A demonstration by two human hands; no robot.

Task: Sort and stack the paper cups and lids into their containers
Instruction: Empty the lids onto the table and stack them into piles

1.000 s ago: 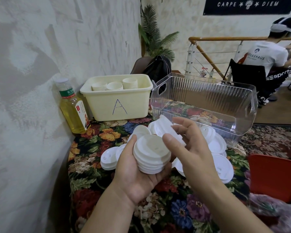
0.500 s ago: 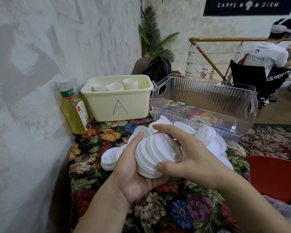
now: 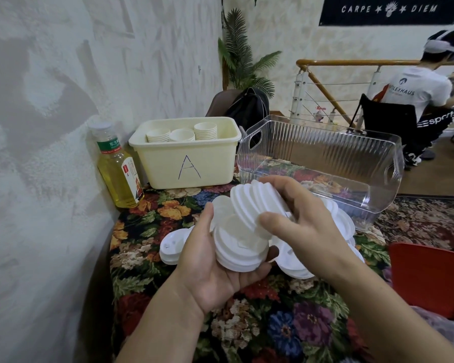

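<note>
My left hand (image 3: 207, 268) cradles a small stack of white lids (image 3: 240, 247) in its palm, thumb up along the stack's left side. My right hand (image 3: 304, 221) grips a second, tilted stack of lids (image 3: 252, 205) just above it, thumb in front and fingers over the top. More loose lids (image 3: 172, 246) lie on the floral tablecloth under and around both hands. Behind them stands a cream bin marked "A" (image 3: 185, 163) holding stacked paper cups (image 3: 181, 133). A clear ribbed bin (image 3: 323, 155) stands to its right, with no lids visible inside.
A bottle of yellow drink (image 3: 117, 166) stands against the wall at the left. A red chair (image 3: 427, 279) is at the table's right edge. A black bag (image 3: 249, 108) lies behind the bins. A person sits at the far right by a railing.
My right hand lifted a tilted part of the lid stack up and away from the lids left in my left palm. The bins and bottle have not moved.
</note>
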